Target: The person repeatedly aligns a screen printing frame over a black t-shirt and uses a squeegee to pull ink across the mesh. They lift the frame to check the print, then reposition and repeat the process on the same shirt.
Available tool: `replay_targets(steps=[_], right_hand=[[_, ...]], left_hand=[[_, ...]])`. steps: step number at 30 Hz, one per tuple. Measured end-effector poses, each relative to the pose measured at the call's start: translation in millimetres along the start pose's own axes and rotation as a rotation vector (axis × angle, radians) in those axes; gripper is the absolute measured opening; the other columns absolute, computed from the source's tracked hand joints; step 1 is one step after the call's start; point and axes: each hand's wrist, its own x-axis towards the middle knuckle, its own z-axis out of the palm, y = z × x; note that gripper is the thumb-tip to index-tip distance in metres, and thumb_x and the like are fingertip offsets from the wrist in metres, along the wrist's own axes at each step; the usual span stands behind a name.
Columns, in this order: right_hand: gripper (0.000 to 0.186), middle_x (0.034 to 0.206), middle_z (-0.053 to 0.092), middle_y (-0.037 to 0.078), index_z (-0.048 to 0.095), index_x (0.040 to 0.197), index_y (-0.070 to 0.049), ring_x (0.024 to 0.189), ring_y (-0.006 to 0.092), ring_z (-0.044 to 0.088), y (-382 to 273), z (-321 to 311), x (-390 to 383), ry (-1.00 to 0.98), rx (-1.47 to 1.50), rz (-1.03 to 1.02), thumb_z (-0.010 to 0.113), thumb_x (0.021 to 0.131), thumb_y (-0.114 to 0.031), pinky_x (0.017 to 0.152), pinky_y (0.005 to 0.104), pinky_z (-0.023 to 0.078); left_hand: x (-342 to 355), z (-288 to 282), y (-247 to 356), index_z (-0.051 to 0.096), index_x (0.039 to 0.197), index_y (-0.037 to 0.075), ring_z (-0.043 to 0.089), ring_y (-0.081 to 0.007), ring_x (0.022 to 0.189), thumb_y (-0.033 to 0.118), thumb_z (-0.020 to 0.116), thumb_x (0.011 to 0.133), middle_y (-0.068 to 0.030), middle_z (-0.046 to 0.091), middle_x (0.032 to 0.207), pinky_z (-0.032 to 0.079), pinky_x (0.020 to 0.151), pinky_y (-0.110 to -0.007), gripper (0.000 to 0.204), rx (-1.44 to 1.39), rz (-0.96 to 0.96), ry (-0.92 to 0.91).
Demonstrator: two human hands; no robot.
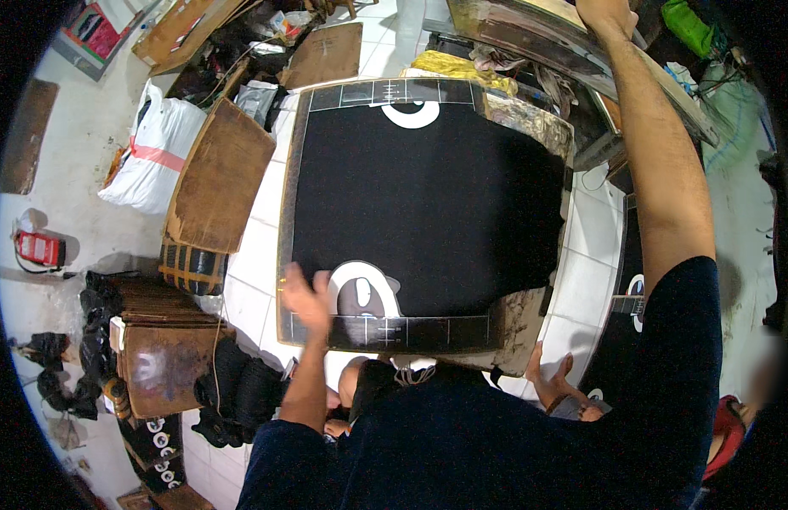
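A black fabric piece (428, 204) with white eye-like prints (411, 119) lies on a board edged with dark ruled strips (445, 331). My left hand (307, 297) is slightly blurred over the board's lower left, fingers spread and holding nothing, beside the lower print (384, 293). My right arm reaches up past the board's right side, and my right hand (608, 19) grips the edge of a long wooden frame (530, 30) at the top right, its fingers partly hidden.
Brown boards (215, 170), a white bag (147, 153) and stacked sheets (164, 374) stand at left on white tiles (581, 272). Yellow cloth (449, 64) lies behind the board. More printed black pieces (632, 238) are at right. Another person's bare legs (551, 382) show at lower right.
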Motion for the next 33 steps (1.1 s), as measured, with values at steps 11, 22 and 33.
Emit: replay_targets(steps=[11,22,33], right_hand=[[0.042,0.117,0.073,0.018,0.070,0.124,-0.016,0.113,0.0388,0.067,-6.2,-3.2,-12.7,0.025,-0.005,0.038,0.076,0.087,-0.034,0.098,0.0478,0.051],[0.039,0.114,0.073,0.018,0.069,0.124,-0.016,0.110,0.0384,0.069,-8.8,-3.0,-20.8,0.050,0.051,-0.004,0.075,0.088,-0.032,0.095,0.0468,0.052],[0.040,0.116,0.073,0.018,0.069,0.124,-0.019,0.113,0.0372,0.068,-3.2,4.6,14.8,0.101,-0.034,-0.060,0.074,0.088,-0.036,0.096,0.0488,0.052]], left_hand=[[41.8,-18.0,-130.6,0.061,0.076,0.007,0.042,-0.0077,0.063,0.032,0.054,0.110,0.0052,0.050,0.068,0.033,0.057,-0.031,0.043,-0.840,-0.695,-0.419],[35.1,36.1,-46.7,0.060,0.070,0.006,0.038,-0.0086,0.063,0.029,0.062,0.105,0.0070,0.046,0.066,0.031,0.056,-0.032,0.042,-0.936,-0.707,-0.649],[45.0,23.5,-89.6,0.065,0.100,-0.005,0.062,-0.0141,0.078,0.023,0.088,0.084,-0.0070,0.070,0.088,0.051,0.072,-0.032,0.040,-0.697,-0.356,-0.748]])
